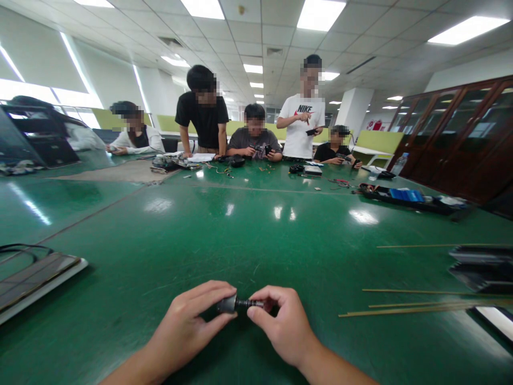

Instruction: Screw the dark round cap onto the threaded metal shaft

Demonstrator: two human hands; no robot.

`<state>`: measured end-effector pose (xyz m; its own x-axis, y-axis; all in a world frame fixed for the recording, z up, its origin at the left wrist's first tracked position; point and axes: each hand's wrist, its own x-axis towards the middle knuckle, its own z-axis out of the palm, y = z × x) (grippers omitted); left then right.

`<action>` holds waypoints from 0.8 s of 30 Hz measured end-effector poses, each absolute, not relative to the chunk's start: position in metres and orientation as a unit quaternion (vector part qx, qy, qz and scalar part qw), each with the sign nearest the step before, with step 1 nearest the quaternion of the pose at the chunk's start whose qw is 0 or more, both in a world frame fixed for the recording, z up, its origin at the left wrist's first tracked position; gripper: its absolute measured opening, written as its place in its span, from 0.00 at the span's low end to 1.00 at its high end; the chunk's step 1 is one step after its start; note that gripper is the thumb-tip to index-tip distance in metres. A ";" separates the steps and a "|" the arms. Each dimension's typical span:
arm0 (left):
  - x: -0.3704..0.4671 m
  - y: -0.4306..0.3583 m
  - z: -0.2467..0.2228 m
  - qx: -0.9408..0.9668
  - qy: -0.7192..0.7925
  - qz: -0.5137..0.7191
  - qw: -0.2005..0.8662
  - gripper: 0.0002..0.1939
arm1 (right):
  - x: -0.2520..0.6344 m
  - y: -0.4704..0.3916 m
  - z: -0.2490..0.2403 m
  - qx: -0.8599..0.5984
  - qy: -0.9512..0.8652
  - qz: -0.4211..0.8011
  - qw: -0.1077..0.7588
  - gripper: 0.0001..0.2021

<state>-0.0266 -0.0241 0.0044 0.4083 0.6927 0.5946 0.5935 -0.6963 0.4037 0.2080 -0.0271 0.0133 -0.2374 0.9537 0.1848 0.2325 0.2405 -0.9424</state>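
Observation:
Low in the middle of the head view, my left hand (196, 315) is closed on a dark grey metal cylinder (228, 304), thumb below and fingers above. A thin stepped metal shaft (243, 303) sticks out of the cylinder to the right. The thumb and forefinger of my right hand (282, 321) pinch the far end of this shaft. Held level just above the green table (256, 246), the part spans the small gap between my two hands. My fingers cover some of the cylinder and the shaft tip; its exact kind cannot be made out.
At the left edge lies a flat panel with a white rim (44, 286). Thin yellowish rods (401, 308) and dark metal profiles (481, 267) lie on the right. Farther back are a black tray (409, 199) of parts and several people across the table handling small items.

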 end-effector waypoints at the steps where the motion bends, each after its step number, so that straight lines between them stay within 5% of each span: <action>1: -0.027 -0.024 0.005 0.837 0.383 0.384 0.067 0.18 | 0.208 -0.027 0.014 -0.448 -0.662 0.424 0.426 0.05; 24: -0.028 -0.023 0.007 0.836 0.385 0.386 0.050 0.17 | 0.207 -0.028 0.016 -0.456 -0.648 0.430 0.434 0.05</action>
